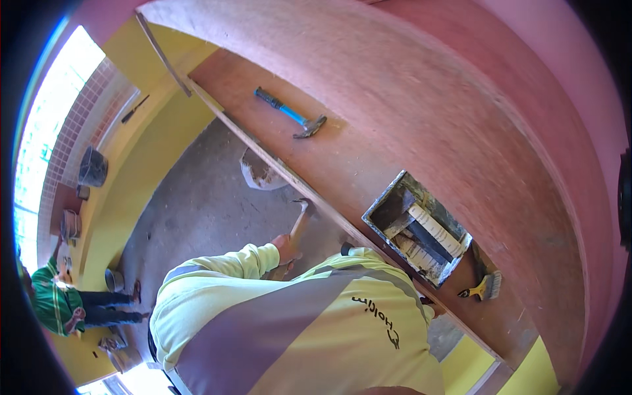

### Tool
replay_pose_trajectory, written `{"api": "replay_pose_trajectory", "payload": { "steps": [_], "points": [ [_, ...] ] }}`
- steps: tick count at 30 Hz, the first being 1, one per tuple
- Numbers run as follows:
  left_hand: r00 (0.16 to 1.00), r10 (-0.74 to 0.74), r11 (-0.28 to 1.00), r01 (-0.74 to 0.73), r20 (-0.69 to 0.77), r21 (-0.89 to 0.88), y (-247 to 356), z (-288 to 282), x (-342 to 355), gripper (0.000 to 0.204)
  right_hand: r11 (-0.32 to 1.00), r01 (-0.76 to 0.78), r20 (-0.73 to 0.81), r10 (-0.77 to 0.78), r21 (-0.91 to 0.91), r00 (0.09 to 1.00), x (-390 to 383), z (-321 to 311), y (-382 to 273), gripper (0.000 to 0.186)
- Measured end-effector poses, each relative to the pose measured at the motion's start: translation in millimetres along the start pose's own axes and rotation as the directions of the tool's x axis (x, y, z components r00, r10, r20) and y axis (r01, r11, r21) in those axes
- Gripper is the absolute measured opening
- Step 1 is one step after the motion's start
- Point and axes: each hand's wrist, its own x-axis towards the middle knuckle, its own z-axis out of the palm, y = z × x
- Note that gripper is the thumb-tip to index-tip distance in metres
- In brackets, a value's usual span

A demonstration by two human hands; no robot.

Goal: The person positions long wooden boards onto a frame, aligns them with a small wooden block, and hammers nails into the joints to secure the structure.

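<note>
My left hand (284, 249) is closed around the pale wooden handle of a hammer (299, 222). Its small dark head points away from me, beside the wooden edge strip (289, 176) of a brown board surface. My right hand (431, 309) shows only in part past my shirt, close to the same strip; its fingers are hidden. On the board lies a claw hammer (284, 111) with a blue shaft and black grip, touched by neither hand.
A stained open box (454, 266) holding pale and dark pieces sits on the board, near a yellow-handled brush (484, 287). A whitish sack (260, 172) rests on the grey floor. Far left stand a person in green (58, 299) and a dark bucket (93, 166) on a ledge.
</note>
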Motion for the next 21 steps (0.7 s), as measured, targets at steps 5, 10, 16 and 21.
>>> {"api": "replay_pose_trajectory", "payload": {
  "steps": [5, 10, 16, 21],
  "points": [
    [0.992, -0.01, 0.992, 0.026, -0.127, 0.124, 16.4, 4.8, -2.1, 0.025, 0.999, -0.008, -0.011, 0.007, -0.032, 1.0, 10.2, -2.7, -1.9, 0.057],
    [0.982, 0.043, 0.976, -0.002, -0.183, 0.219, 7.1, 4.3, 3.5, 0.031, 0.999, -0.005, -0.004, 0.004, -0.053, 1.0, 12.1, -0.8, -5.2, 0.057],
    [0.992, 0.072, 0.976, -0.048, -0.107, 0.212, 4.2, -11.9, 6.2, 0.029, 0.996, 0.025, -0.009, -0.026, -0.09, 1.0, 5.2, -15.7, -3.1, 0.057],
    [0.951, 0.282, 0.875, -0.2, -0.128, 0.441, -15.1, -17.5, 26.2, 0.038, 0.973, 0.104, 0.029, -0.1, -0.208, 0.995, -0.4, -8.9, -3.0, 0.058]
  ]
}}
